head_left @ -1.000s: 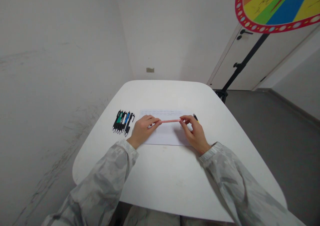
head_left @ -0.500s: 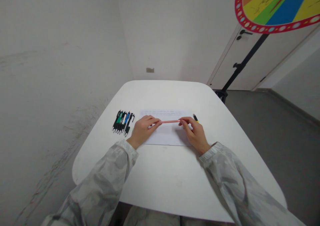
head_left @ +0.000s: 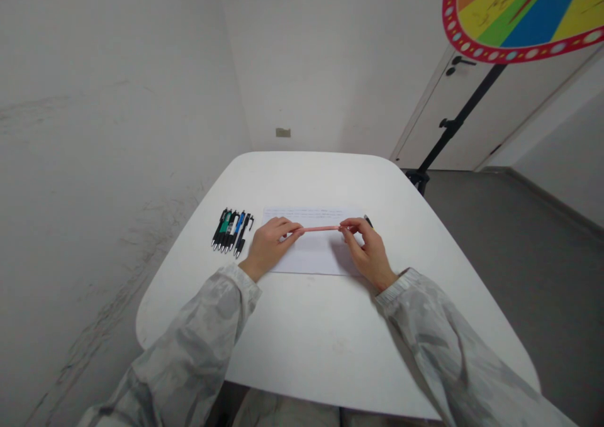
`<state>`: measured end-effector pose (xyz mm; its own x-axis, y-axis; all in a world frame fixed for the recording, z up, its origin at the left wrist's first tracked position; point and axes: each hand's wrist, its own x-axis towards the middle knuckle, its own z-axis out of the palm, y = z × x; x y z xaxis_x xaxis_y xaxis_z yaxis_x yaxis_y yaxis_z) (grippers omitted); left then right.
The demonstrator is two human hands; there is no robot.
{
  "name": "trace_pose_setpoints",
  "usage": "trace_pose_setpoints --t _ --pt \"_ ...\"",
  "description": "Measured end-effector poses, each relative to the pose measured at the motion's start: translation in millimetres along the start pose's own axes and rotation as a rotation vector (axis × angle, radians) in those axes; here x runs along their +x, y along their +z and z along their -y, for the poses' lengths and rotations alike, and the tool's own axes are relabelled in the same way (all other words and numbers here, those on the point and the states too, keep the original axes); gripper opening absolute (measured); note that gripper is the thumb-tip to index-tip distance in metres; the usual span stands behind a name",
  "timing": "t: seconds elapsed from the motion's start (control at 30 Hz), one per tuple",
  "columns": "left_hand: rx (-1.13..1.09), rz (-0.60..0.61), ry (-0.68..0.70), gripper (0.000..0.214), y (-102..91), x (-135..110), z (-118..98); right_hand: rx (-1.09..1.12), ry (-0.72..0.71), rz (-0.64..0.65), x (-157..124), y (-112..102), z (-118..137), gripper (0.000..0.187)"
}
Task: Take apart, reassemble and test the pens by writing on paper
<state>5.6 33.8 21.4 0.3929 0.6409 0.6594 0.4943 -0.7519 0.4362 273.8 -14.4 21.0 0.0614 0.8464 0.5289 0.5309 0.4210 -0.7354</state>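
A thin pink pen [head_left: 321, 229] is held level between both my hands, just above a white sheet of paper [head_left: 311, 257] with faint writing along its far edge. My left hand [head_left: 270, 244] pinches the pen's left end with its fingers curled. My right hand [head_left: 367, 249] pinches the right end. A row of several black, green and blue pens [head_left: 231, 229] lies on the white table [head_left: 306, 345] left of my left hand. Just beyond my right hand's fingers, the tip of a dark pen [head_left: 367, 221] shows.
A white wall runs close along the table's left side. Behind the table at the right stands a colourful prize wheel [head_left: 523, 12] on a black stand [head_left: 453, 125], before a white door. Grey floor lies to the right.
Almost nothing has changed; my right hand's fingers shifted slightly on the pen's end, and the pen stays level between both hands.
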Motion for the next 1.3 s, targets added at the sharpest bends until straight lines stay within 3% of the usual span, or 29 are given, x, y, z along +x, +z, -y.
trace_pose_setpoints --t 0.43,0.67,0.83,1.3 --pt "0.020 -0.012 -0.017 0.019 -0.3 0.5 -0.2 0.017 0.095 -0.042 -0.2 -0.3 -2.6 0.019" --pt "0.039 -0.013 -0.063 0.019 -1.5 1.6 -0.2 -0.022 -0.121 0.054 1.3 -1.2 0.7 0.016" --pt "0.060 -0.020 -0.082 0.018 -2.4 2.7 -1.6 -0.026 -0.131 0.165 -0.1 -1.6 5.7 0.020" --pt "0.069 -0.012 -0.071 0.017 -1.2 2.1 -0.1 -0.141 -0.205 0.245 0.4 -2.0 -0.1 0.011"
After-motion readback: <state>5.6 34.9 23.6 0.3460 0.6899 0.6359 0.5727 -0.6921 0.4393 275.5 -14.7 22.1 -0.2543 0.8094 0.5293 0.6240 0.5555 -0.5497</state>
